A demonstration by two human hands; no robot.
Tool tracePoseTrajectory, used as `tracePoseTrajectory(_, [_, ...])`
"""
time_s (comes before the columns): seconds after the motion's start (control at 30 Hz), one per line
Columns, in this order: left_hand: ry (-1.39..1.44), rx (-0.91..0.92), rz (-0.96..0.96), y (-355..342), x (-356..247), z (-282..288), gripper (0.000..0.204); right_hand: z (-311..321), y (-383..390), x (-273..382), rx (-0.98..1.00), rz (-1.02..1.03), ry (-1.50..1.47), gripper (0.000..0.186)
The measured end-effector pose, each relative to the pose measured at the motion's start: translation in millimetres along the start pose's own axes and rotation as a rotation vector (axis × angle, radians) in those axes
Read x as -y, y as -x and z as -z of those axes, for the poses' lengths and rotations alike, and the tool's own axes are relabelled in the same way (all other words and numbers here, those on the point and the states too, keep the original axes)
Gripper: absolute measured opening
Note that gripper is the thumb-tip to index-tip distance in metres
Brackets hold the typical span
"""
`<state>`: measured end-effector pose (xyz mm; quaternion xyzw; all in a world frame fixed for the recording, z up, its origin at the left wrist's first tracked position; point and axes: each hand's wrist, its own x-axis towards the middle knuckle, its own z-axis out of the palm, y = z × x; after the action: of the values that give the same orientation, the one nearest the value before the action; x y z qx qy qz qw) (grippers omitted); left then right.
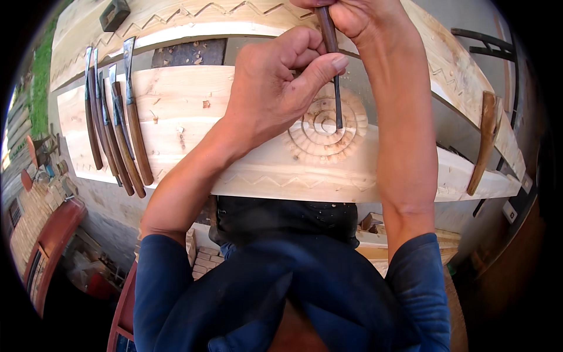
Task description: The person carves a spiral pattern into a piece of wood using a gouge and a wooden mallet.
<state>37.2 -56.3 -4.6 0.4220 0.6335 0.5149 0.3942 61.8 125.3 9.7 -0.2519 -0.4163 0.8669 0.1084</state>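
A carving chisel [337, 100] stands nearly upright on a pale board [205, 129], its tip resting near the middle of a carved ring pattern [319, 146]. My left hand [275, 82] is closed at the chisel, its thumb pressed to the shaft and its fingers curled. My right hand [346, 17] grips the wooden handle higher up, partly cut off by the top edge of the view. Faint zigzag lines run along the board's near edge. Several chisels with wooden handles [132, 108] lie side by side on the left of the board.
A second board with zigzag carving [105, 47] lies along the back, with a dark block [114, 13] on it. A wooden-handled tool [484, 135] rests at the right end. Dark rails [481, 38] show at upper right, and a red curved frame [56, 229] stands lower left.
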Motion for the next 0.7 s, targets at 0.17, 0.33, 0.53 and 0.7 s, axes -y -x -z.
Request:
tracePoseTrajectory(0.17, [-0.048,-0.076,-0.025,-0.8,0.5,-3.3,0.022,-3.8,3.5,5.4,-0.123,0.137,0.059,0.037])
tracePoseTrajectory(0.33, [-0.059,-0.191,-0.138,-3.6,11.9,-8.2,0.018,-10.9,5.9,0.9,-0.184,0.183,0.096,0.039])
tracePoseTrajectory(0.53, [-0.021,-0.214,-0.127,-1.9,12.2,-10.3,0.023,-15.4,8.3,-3.3,-0.164,0.225,0.186,0.041])
tracePoseTrajectory(0.7, [0.029,-0.108,-0.014,-0.7,4.9,-5.1,0.038,-22.7,15.4,-3.2,-0.164,0.196,0.236,0.043])
